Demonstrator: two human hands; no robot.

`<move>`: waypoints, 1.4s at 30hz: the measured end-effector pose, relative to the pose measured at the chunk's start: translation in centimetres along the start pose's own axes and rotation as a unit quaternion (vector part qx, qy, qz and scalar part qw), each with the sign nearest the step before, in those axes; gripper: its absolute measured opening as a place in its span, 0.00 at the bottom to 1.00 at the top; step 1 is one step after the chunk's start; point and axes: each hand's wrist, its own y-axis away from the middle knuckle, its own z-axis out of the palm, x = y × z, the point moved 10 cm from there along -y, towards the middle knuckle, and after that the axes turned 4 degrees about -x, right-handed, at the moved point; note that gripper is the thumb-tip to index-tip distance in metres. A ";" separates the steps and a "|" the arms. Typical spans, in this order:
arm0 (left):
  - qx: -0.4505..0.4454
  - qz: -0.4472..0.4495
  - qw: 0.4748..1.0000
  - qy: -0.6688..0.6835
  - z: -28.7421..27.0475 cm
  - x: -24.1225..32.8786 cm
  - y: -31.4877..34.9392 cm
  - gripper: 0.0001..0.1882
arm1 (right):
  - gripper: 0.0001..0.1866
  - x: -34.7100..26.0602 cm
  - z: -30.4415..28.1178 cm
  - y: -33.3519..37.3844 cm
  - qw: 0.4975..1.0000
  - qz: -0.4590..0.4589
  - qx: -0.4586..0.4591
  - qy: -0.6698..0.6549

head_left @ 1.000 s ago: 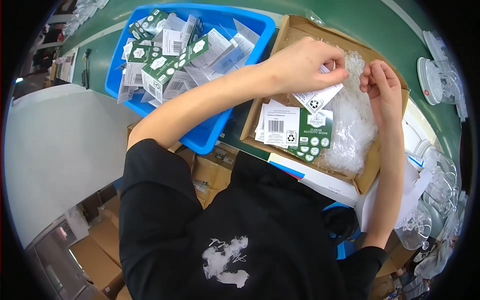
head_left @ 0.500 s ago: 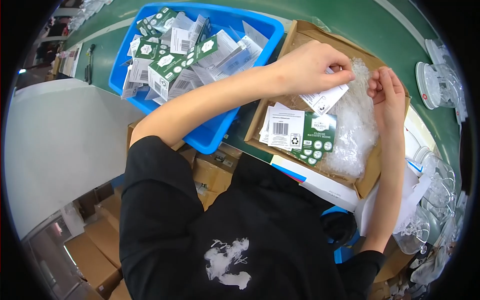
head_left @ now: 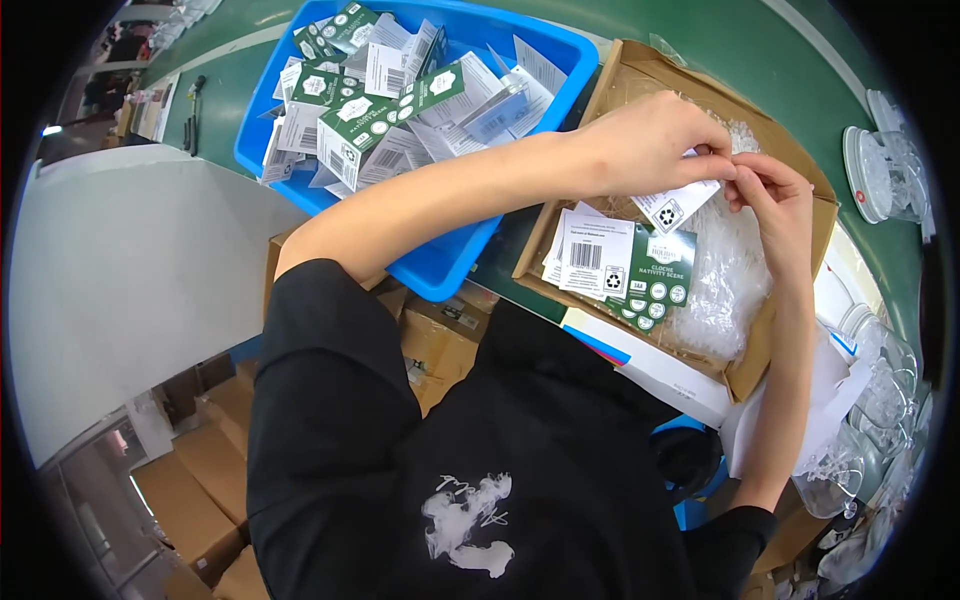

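Observation:
My left hand [head_left: 655, 145] reaches across a cardboard tray [head_left: 815, 200], its thumb and fingers closed on a white folded card [head_left: 675, 207] with a recycling mark. Against its fingertips, my right hand [head_left: 782, 210] is pinched shut; anything between those fingers is too small or hidden to name. Just below both hands lies a pile of thin clear plastic strands [head_left: 715, 290], partly in a shiny clear bag. Beside that pile, in the tray, rest several green and white printed cards [head_left: 655, 270] with barcodes.
A blue plastic bin [head_left: 440, 272] full of similar folded cards [head_left: 370, 120] stands left of the tray. Clear domes with round bases [head_left: 868, 175] sit along the right side. Cardboard boxes [head_left: 185, 500] are stacked low on the left, near a large pale panel [head_left: 140, 280].
My right hand has moved left and its fingertips now meet those of my left hand at the card's upper edge. The whole view has shifted slightly.

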 end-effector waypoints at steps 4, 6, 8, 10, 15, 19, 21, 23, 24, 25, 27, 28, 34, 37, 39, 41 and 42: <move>-0.027 -0.013 0.997 0.077 0.6 0.1 -0.5 0.11 | 0.07 0.1 -1.5 0.0 1.000 -0.004 0.026 -0.014; -0.010 -0.036 0.984 0.177 0.3 -0.9 -0.4 0.11 | 0.08 0.5 -2.2 0.2 0.997 0.008 0.058 -0.059; 0.003 -0.003 0.983 0.184 0.0 -1.0 -0.5 0.12 | 0.08 1.3 -2.6 0.2 0.992 0.009 0.068 -0.104; -0.018 -0.032 0.981 0.193 -0.1 -0.9 -0.4 0.13 | 0.08 0.9 -1.9 0.4 0.988 0.007 0.052 -0.146; 0.017 -0.077 0.961 0.266 -0.9 -1.6 0.2 0.12 | 0.06 0.0 0.8 0.6 0.988 0.038 -0.010 -0.147; 0.047 -0.086 0.950 0.297 -1.3 -2.3 0.0 0.11 | 0.07 -0.2 1.1 0.6 0.989 0.040 -0.029 -0.136; 0.053 -0.085 0.955 0.280 -1.5 -2.2 -0.2 0.13 | 0.07 -0.7 1.5 0.4 0.989 0.034 -0.049 -0.139; 0.043 -0.083 0.959 0.268 -1.5 -1.1 -0.3 0.12 | 0.07 -1.3 1.7 1.0 0.987 0.025 -0.066 -0.142; 0.035 -0.085 0.961 0.262 -1.5 -1.2 -0.5 0.11 | 0.07 -1.3 1.7 0.7 0.986 0.023 -0.073 -0.146; 0.034 -0.084 0.961 0.263 -1.5 -1.3 -0.6 0.11 | 0.06 -1.3 1.7 0.5 0.985 0.021 -0.080 -0.149; 0.043 -0.089 0.959 0.265 -1.6 -1.4 -0.6 0.11 | 0.06 -0.8 1.6 0.3 0.985 0.023 -0.075 -0.152; 0.044 -0.086 0.960 0.263 -1.7 -1.4 -0.7 0.11 | 0.06 -0.6 1.4 0.2 0.985 0.025 -0.071 -0.156; 0.038 -0.079 0.959 0.269 -1.4 -0.9 -0.2 0.11 | 0.08 -1.1 2.8 0.7 0.982 0.031 -0.101 -0.159; 0.040 -0.058 0.963 0.261 -1.0 -0.4 0.1 0.10 | 0.08 -1.1 2.5 0.7 0.982 0.020 -0.098 -0.160; 0.049 -0.038 0.969 0.241 -0.9 0.2 0.2 0.10 | 0.08 -0.6 2.5 0.9 0.979 0.028 -0.105 -0.170; 0.052 -0.028 0.970 0.234 -1.1 0.4 -0.1 0.10 | 0.08 -0.5 2.3 0.7 0.976 0.037 -0.112 -0.181; 0.054 -0.030 0.971 0.229 -1.2 0.4 0.1 0.10 | 0.08 -0.7 2.5 0.9 0.976 0.030 -0.113 -0.186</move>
